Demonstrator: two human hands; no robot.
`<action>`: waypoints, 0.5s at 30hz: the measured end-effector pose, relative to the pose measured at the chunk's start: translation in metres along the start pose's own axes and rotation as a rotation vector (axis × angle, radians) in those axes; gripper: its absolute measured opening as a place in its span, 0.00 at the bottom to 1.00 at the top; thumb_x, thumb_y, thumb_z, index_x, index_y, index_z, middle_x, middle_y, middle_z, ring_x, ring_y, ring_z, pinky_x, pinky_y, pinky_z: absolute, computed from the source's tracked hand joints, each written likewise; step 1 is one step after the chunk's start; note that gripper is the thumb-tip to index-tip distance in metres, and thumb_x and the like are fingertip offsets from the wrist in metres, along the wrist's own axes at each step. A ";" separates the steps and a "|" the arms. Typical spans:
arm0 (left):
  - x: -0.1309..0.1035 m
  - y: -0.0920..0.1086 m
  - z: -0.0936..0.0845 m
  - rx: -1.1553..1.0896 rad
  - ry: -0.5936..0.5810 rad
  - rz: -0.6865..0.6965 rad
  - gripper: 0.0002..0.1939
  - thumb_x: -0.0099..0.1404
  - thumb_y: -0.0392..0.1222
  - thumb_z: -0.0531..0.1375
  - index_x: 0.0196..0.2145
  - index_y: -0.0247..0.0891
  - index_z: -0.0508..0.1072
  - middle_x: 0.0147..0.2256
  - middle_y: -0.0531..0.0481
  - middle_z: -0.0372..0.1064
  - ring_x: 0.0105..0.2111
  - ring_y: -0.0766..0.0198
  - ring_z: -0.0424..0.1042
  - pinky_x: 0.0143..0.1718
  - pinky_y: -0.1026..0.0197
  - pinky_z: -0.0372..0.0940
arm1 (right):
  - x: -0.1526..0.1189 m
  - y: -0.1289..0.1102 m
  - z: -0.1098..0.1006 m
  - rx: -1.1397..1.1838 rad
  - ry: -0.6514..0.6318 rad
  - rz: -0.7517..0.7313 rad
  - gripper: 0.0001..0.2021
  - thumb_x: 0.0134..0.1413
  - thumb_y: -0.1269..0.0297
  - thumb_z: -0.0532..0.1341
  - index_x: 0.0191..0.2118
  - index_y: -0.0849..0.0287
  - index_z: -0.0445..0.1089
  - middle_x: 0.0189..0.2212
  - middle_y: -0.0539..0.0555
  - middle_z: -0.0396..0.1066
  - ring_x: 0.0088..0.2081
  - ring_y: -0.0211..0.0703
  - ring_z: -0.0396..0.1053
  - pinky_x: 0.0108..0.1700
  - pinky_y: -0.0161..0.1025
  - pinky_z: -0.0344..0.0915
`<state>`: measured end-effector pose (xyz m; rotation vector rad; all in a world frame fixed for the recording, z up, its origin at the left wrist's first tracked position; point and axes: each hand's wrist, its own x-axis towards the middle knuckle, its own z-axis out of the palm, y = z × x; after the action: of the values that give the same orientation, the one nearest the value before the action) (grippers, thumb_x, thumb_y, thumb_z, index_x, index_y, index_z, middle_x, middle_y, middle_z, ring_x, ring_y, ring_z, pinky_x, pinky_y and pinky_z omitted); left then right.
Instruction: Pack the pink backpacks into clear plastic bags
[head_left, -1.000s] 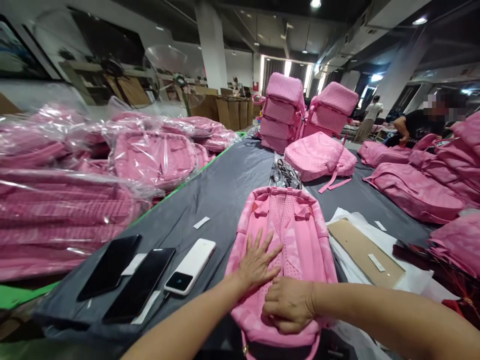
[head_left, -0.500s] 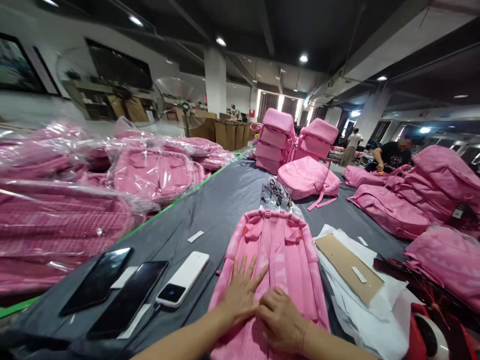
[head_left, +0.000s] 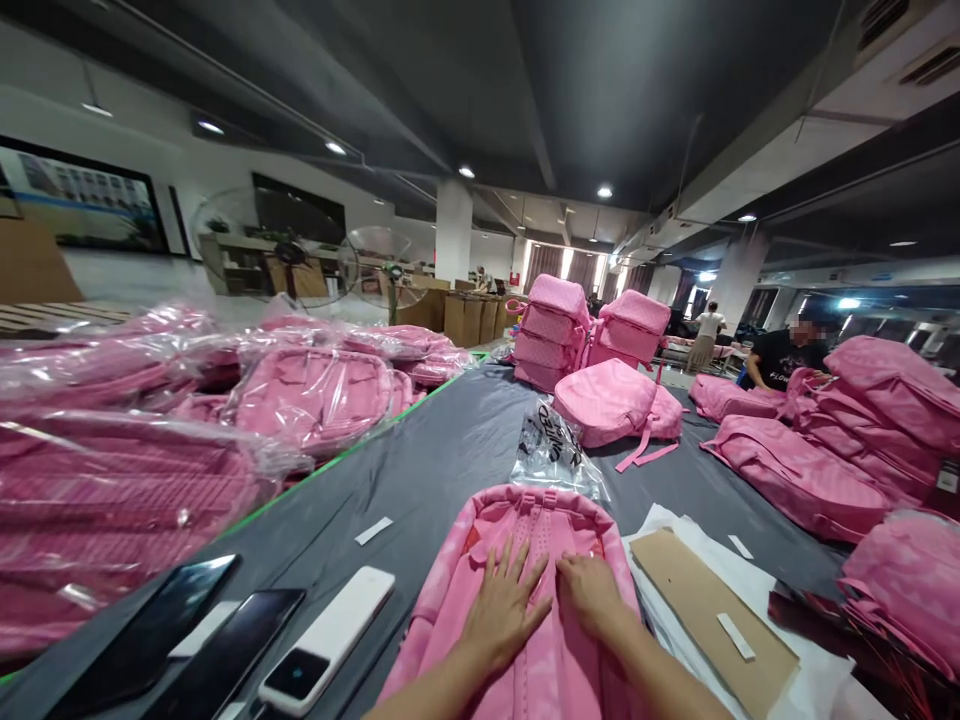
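Note:
A pink backpack (head_left: 540,530) lies on the grey-covered table with its strap side up, its top edge pointing away from me. My left hand (head_left: 506,600) rests flat on the middle of its back panel, fingers spread. To the right, my right hand (head_left: 589,595) has its fingers curled down against the panel near the right strap; what they hold, if anything, is hidden. Just beyond the backpack's top edge is a clear plastic bag (head_left: 559,450) with black lettering.
Plastic-wrapped pink backpacks (head_left: 315,395) fill the left side. Phones (head_left: 225,650) and a white power bank (head_left: 330,635) lie front left. Cardboard (head_left: 712,610) on white paper lies right. More backpacks (head_left: 795,470) stand farther right, near a person (head_left: 784,360).
The view has tilted up. My right hand has moved forward and right, away from my left hand. My left hand has slid a little up the panel.

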<state>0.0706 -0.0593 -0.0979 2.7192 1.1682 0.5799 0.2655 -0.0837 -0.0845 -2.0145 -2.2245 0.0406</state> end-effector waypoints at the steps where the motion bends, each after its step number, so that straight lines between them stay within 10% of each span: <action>1: -0.002 -0.002 0.011 -0.016 -0.001 -0.009 0.32 0.75 0.63 0.47 0.71 0.52 0.55 0.71 0.43 0.45 0.70 0.38 0.47 0.66 0.27 0.45 | 0.011 0.008 -0.008 0.019 0.011 0.009 0.17 0.61 0.70 0.54 0.49 0.59 0.78 0.44 0.62 0.77 0.46 0.56 0.76 0.49 0.49 0.70; 7: -0.009 -0.013 0.036 -0.026 0.025 -0.016 0.32 0.74 0.60 0.51 0.72 0.57 0.52 0.72 0.47 0.41 0.70 0.37 0.46 0.65 0.27 0.48 | 0.089 0.094 -0.049 0.072 0.202 0.231 0.21 0.65 0.71 0.47 0.57 0.60 0.70 0.47 0.59 0.75 0.48 0.49 0.75 0.49 0.42 0.68; 15: -0.009 -0.025 0.051 -0.003 0.082 0.029 0.37 0.72 0.63 0.53 0.73 0.59 0.45 0.71 0.47 0.43 0.68 0.33 0.50 0.62 0.27 0.55 | 0.133 0.154 0.002 0.062 0.203 0.358 0.40 0.48 0.79 0.54 0.70 0.65 0.55 0.63 0.66 0.63 0.60 0.54 0.68 0.55 0.46 0.69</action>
<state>0.0681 -0.0472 -0.1536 2.7382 1.1470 0.7030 0.4050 0.0640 -0.0923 -2.2432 -1.7042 -0.0537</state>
